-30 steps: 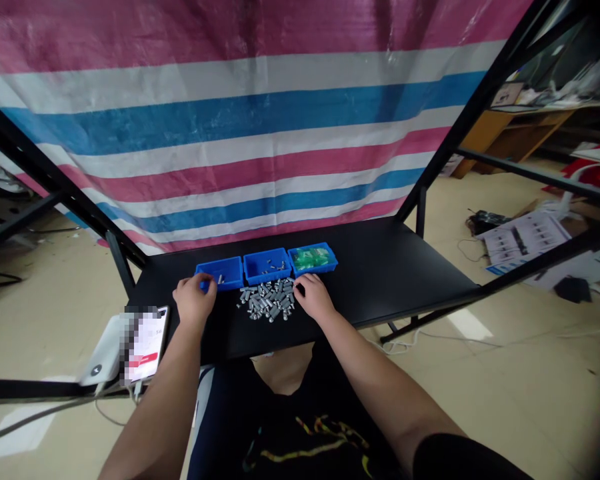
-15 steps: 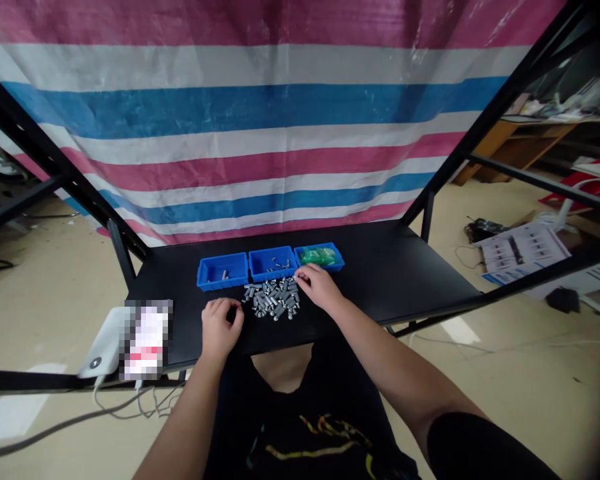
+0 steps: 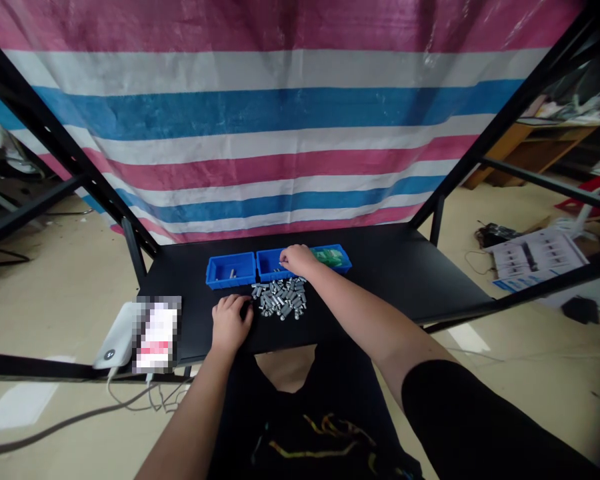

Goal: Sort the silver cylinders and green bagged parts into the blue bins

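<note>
My right hand (image 3: 300, 259) reaches over the middle blue bin (image 3: 266, 275), fingertips pinched; a small bright metal piece seems to show at them. Small metal parts lie in that bin, partly hidden by the hand. A pile of grey and silver metal cylinders (image 3: 282, 298) lies on the black table in front of the bins. Left of the pile rests my left hand (image 3: 231, 321), its fingers curled and its thumb near the index finger. Whatever may be between them is too small to make out.
The left blue bin (image 3: 222, 282) holds a few small cylinders; the right bin (image 3: 347, 267) holds green packets. On the table's left are a white power bank (image 3: 116, 337) and a blurred-out phone-like object (image 3: 156, 335) with cables. A striped sheet (image 3: 290, 153) hangs behind.
My right hand has moved from the pile's right edge up and left, over the middle bin. My left hand stays beside the pile. The whole view has shifted slightly.
</note>
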Tool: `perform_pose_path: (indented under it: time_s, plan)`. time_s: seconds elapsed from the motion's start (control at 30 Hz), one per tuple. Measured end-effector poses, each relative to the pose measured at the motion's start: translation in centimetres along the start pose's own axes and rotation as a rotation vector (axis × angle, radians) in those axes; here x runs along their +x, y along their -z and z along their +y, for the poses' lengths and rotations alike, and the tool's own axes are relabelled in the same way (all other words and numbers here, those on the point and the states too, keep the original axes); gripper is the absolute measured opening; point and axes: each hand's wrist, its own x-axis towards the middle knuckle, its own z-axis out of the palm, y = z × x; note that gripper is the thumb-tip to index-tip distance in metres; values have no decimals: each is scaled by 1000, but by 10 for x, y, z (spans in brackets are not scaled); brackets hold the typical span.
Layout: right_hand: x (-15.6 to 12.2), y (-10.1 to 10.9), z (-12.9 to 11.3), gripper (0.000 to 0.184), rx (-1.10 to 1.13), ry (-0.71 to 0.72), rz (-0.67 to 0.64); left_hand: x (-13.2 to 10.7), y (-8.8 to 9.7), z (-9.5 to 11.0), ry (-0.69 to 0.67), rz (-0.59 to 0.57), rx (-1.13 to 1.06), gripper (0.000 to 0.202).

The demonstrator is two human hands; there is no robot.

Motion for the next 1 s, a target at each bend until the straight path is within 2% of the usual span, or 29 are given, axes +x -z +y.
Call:
perform_pose_path:
  time_s: [0.1, 0.17, 0.27, 0.4, 0.5, 0.6, 0.7, 0.8, 1.0]
  plan:
    - [3, 2, -3, 13, 25, -36, -35, 0, -1, -1, -5, 1, 5, 24]
    - [2, 4, -5, 12, 41, -48, 3, 0, -1, -1, -4, 0, 7, 24]
    - [-10, 5, -8, 10, 87, -49, 154, 1, 0, 0, 3, -13, 17, 23]
    - [-46, -1, -3, 10, 203, -24, 439, 3, 2, 2, 16, -34, 37, 23]
    - [-78, -13, 4, 12, 304, -27, 542, 7, 6, 5, 22, -70, 51, 23]
    - [-106, -29, 8, 10, 390, -13, 542, 12, 10, 12, -22, -109, 36, 27]
    - [-123, -42, 11, 10, 443, -3, 543, 17, 12, 21, -167, -154, 9, 34]
    - [-126, -49, 14, 8, 450, -59, 553, 23, 9, 28, -234, -187, 24, 34]
    - [-122, -55, 16, 31, 386, -67, 468, 28, 2, 31, -197, -186, 22, 23]
